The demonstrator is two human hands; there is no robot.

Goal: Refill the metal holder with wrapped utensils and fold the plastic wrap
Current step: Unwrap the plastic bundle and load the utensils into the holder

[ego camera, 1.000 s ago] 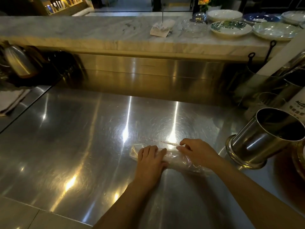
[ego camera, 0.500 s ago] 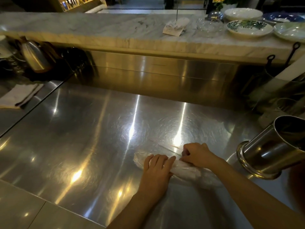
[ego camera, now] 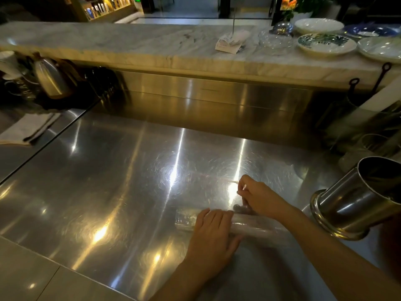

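A roll of clear plastic wrap (ego camera: 185, 219) lies flat on the steel counter (ego camera: 108, 192), long side left to right. My left hand (ego camera: 213, 233) presses down flat on its middle, fingers together. My right hand (ego camera: 258, 197) sits just behind the roll's right half, fingers pinched on a thin edge of the film. A round metal holder (ego camera: 355, 198) lies tilted on its side at the right, mouth facing up and right; I cannot see anything inside it.
A marble ledge (ego camera: 130, 46) runs along the back with paper slips (ego camera: 231, 41) and several plates (ego camera: 325, 43). A metal jug (ego camera: 51, 78) stands at far left, a folded cloth (ego camera: 26, 131) below it. More containers crowd the right edge.
My right hand has lifted off the roll and moved a little away from me, now pinching the film's edge. The left hand stays pressed on the roll. The camera has shifted.
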